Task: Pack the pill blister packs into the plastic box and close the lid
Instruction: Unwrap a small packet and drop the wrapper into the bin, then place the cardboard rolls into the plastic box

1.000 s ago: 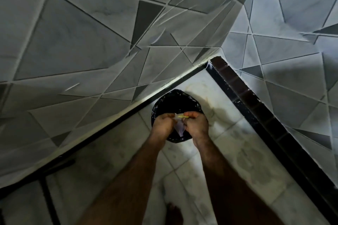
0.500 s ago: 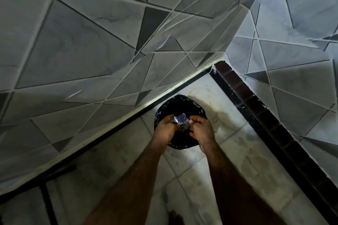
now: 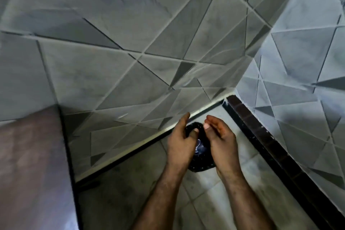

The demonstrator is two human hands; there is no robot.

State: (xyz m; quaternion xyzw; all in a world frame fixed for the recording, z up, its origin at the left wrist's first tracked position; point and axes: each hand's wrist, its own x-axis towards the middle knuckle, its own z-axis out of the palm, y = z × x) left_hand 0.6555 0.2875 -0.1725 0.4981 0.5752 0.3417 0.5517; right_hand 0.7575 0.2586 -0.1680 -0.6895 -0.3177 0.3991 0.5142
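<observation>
- Grey geometric wall tiles [image 3: 130,61] meet a pale marble floor [image 3: 233,183]; no plastic box or blister pack is in view, so packing likely stalls here.
- A round bin lined with black plastic [image 3: 201,164] sits below both hands; a good pack dropped in could be lost.
- The right hand [image 3: 222,142] lies open and empty; the left hand [image 3: 180,144] curls, its hold unclear.
- A shiny crumpled scrap [image 3: 200,148] lies inside, too blurred to identify.

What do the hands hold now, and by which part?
The right hand is open and empty. The left hand has curled fingers; any hold there cannot be told.
</observation>
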